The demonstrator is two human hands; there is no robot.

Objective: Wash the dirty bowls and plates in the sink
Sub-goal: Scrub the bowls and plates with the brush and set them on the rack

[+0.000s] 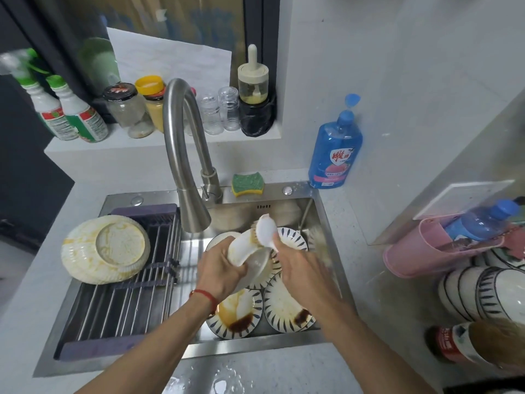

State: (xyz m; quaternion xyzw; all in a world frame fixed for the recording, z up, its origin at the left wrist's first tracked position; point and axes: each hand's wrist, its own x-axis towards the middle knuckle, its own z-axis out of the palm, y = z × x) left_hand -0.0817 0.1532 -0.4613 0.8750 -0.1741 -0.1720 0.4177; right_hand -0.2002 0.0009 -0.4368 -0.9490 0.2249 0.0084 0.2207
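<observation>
Your sink (326,220) takes up the middle of the counter, with a rack (119,308) laid over its left half and the tap (184,155) arching above the basin. On the rack sits an upturned bowl (106,248), streaked yellow. In the basin lie dirty plates (284,305) with blue-dashed rims and brown sauce stains, overlapping one another. Your left hand (220,273) grips a white dish (247,251) tilted over the plates, fingers curled round its edge. Your right hand (295,265) holds a white brush (265,231) by its handle, bristles against the dish. A soap bottle (335,149) and a sponge (247,184) stand behind the sink.
</observation>
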